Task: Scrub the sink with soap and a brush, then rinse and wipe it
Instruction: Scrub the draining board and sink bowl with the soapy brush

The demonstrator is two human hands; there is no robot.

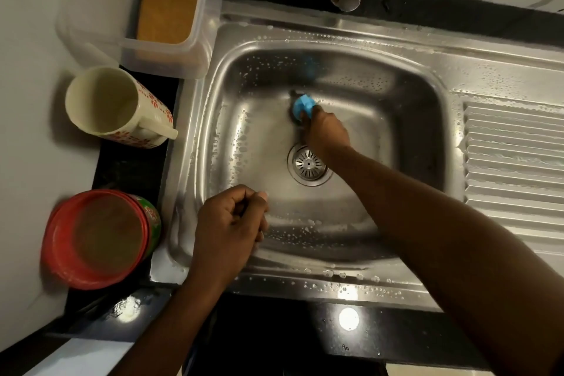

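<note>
Scrubbing is judged to be under way: a blue brush (303, 105) is gripped in the right hand (326, 131), the fingers clamped round its handle, and it is pressed against the floor of the sink (351, 70) at about 12 o'clock from the drain (309, 164). The left hand (230, 223) is held over the basin's 7 o'clock corner, its fingers curled together; whether anything is pinched in them cannot be told.

Trouble is likely to come from slipperiness. The basin is smooth stainless steel with rounded corners, beaded all over with droplets and pale suds, so the wet plastic handle could slide out of the grip, or the bristles could skid instead of biting. Suds could be flung onto the ribbed draining board (512, 156) at 3 o'clock, or onto the glossy black counter (305, 333) at 6 o'clock.

At 9 o'clock a cream mug (103, 101) with a red flower print and a round red tub (97, 238) stand just beside the rim and could be splashed.
</note>
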